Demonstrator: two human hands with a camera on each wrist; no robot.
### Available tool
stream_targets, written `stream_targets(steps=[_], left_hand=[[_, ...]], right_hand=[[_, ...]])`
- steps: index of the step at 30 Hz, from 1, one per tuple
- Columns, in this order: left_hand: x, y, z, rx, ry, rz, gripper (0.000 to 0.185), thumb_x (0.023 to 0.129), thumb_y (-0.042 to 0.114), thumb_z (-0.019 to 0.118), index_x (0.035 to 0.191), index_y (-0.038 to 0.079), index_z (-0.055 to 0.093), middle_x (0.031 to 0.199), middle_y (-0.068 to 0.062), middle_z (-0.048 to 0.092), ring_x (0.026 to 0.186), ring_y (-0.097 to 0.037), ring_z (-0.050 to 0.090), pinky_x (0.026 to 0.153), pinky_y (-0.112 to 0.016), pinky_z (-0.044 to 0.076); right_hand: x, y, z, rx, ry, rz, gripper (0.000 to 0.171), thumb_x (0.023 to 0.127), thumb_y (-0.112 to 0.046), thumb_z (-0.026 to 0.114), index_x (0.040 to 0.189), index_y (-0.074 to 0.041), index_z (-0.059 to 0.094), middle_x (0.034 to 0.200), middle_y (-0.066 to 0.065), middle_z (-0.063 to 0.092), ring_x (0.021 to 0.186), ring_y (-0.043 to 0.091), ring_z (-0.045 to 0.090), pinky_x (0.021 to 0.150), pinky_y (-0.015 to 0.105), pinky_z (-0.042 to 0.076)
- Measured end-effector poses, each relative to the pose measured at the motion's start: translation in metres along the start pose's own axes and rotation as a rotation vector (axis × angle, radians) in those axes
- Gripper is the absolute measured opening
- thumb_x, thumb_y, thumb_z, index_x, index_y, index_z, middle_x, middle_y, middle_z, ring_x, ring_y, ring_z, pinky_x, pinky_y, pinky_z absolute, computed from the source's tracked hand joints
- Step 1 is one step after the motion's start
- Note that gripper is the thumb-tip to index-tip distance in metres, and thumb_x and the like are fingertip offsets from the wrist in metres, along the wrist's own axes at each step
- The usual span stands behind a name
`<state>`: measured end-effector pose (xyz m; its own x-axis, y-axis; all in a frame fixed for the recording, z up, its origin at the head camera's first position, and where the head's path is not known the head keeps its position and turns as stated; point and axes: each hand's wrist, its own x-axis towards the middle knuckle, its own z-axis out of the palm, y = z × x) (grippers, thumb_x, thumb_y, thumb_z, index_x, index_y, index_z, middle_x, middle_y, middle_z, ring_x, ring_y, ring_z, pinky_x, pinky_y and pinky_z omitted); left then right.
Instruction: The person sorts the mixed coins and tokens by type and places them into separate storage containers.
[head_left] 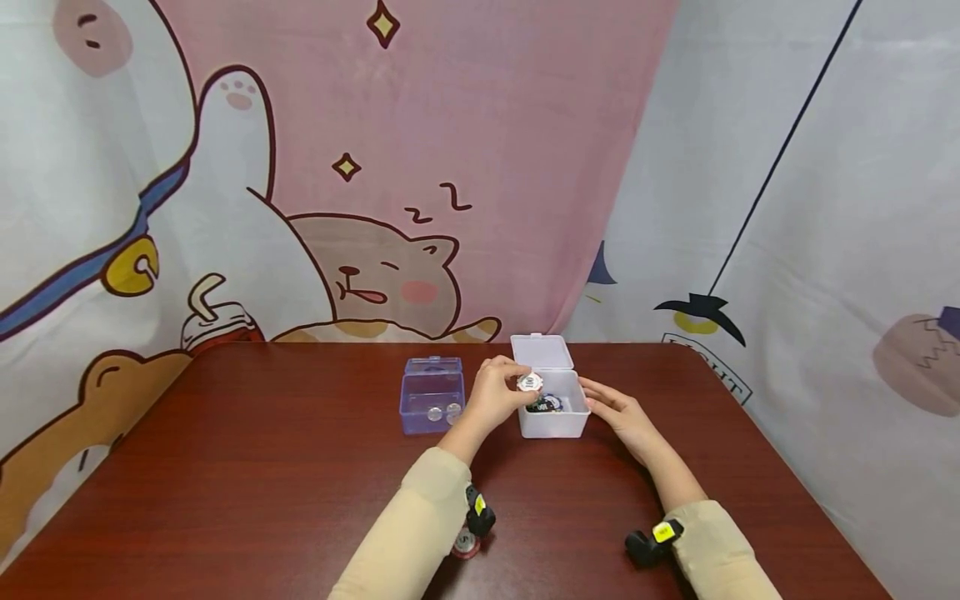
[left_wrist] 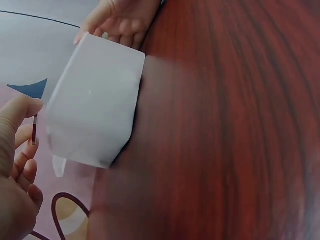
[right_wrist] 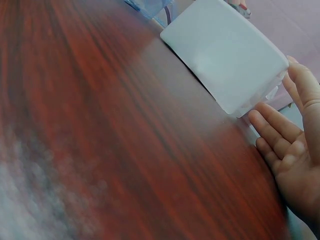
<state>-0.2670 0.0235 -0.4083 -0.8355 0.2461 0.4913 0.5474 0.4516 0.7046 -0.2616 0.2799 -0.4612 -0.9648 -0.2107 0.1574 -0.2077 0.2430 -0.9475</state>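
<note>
Between thumb and fingers, my left hand [head_left: 491,393] pinches a white poker chip [head_left: 529,382] marked 100, above the left part of an open white plastic box [head_left: 553,427]. The left wrist view shows that poker chip [left_wrist: 34,131] edge-on. Inside the box lie several dark poker chips [head_left: 546,405], partly hidden by the front wall. My right hand [head_left: 626,421] rests its fingertips against the box's right side. In the right wrist view, the fingers [right_wrist: 272,125] of that hand are mostly extended beside the box [right_wrist: 225,57].
Left of the white box stands an open translucent blue box [head_left: 416,427] holding clear round pieces [head_left: 435,413]. A red-edged chip [head_left: 466,544] lies near the left forearm, partly covered by the wrist camera. A patterned cloth [head_left: 525,167] hangs behind the brown table [head_left: 262,483].
</note>
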Motion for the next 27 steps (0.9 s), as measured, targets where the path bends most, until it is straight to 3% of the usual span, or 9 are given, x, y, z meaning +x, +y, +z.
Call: stream_targets(steps=[4,12,18,27], left_hand=[[0.001,-0.001,0.008,0.002,0.016,-0.023,0.037,0.068,0.011,0.085,0.102,0.001,0.074,0.094,-0.006,0.063,0.088,-0.021,0.048,0.071,-0.025,0.040],[0.004,-0.002,0.019,0.097,0.012,-0.113,0.037,0.070,0.019,0.084,0.105,0.009,0.075,0.098,0.001,0.062,0.096,-0.017,0.048,0.081,-0.032,0.041],[0.003,-0.003,0.024,0.196,0.001,-0.112,0.037,0.070,0.023,0.084,0.105,0.013,0.076,0.099,0.003,0.062,0.096,-0.018,0.048,0.083,-0.036,0.037],[0.001,-0.004,0.027,0.234,0.010,-0.113,0.038,0.071,0.025,0.083,0.106,0.015,0.076,0.098,0.006,0.061,0.093,-0.016,0.048,0.079,-0.034,0.035]], right_hand=[[0.001,0.000,-0.001,0.000,0.000,-0.001,0.048,0.097,-0.018,0.058,0.142,-0.007,0.046,0.134,0.021,0.052,0.125,0.032,0.044,0.089,0.018,0.039],[0.000,-0.004,0.000,0.011,-0.001,-0.003,0.046,0.097,-0.013,0.058,0.141,-0.004,0.047,0.133,0.022,0.052,0.122,0.027,0.048,0.089,0.017,0.040],[-0.008,-0.025,0.004,0.000,-0.011,-0.002,0.046,0.097,-0.009,0.056,0.140,0.002,0.045,0.132,0.027,0.051,0.122,0.034,0.046,0.088,0.017,0.040],[-0.011,-0.035,0.006,-0.028,-0.008,0.020,0.046,0.097,-0.011,0.056,0.140,0.002,0.045,0.133,0.027,0.050,0.124,0.038,0.044,0.089,0.019,0.039]])
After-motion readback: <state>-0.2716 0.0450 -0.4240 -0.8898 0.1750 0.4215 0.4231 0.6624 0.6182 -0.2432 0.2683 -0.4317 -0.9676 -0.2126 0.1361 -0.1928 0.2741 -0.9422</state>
